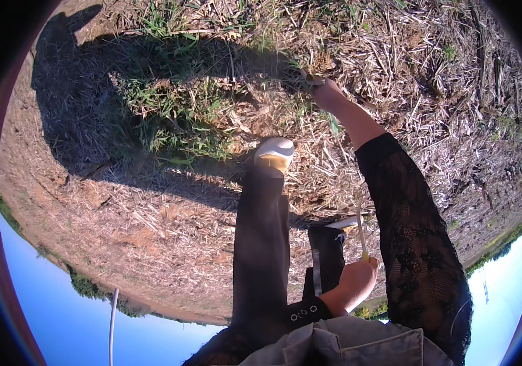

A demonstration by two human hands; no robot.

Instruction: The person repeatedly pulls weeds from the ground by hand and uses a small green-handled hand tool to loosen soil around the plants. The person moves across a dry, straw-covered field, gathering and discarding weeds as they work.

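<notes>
My right hand point(327, 94) reaches out low over the straw-covered ground, its fingers closed around brownish-green plant matter point(312, 81) whose kind is unclear. Close to my body, my left hand point(353, 282) grips a thin, slightly curved hand tool point(360, 228), yellowish where it meets the fist. The tool points away from me, beside my right sleeve; its exact kind cannot be told. Grass and leafy weeds point(183, 119) grow to the left of my right hand. Dry stalks point(393, 68) lie around and beyond it.
One light shoe point(274, 153) stands near the weeds, the other point(347, 223) farther back beside the tool. My shadow point(73, 100) falls across the ground at left. Straw litter and bare soil stretch to trees point(85, 283) on the horizon. A pale rod point(113, 325) shows at lower left.
</notes>
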